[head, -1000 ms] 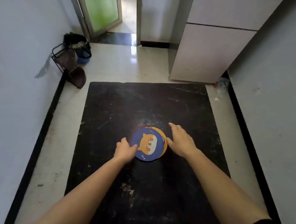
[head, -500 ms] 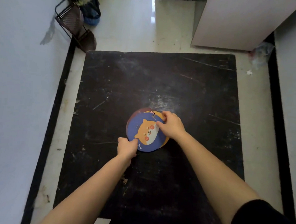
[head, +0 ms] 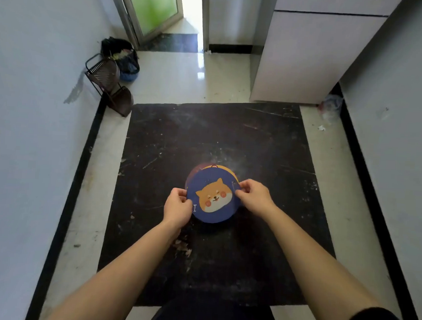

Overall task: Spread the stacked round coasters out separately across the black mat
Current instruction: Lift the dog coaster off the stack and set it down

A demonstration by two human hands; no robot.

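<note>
Top coaster (head: 214, 200) now lifted, blue, dog-faced

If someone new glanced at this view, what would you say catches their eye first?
First, the blue coaster with its orange cartoon dog, pinched at opposite edges by the left hand and right hand over the middle of the black mat. An orange coaster peeks out just behind it. Against the left wall leans a dark wire rack.

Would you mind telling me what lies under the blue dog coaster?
Under the blue dog coaster, a yellow coaster and a reddish one peek out; any others are covered.
</note>
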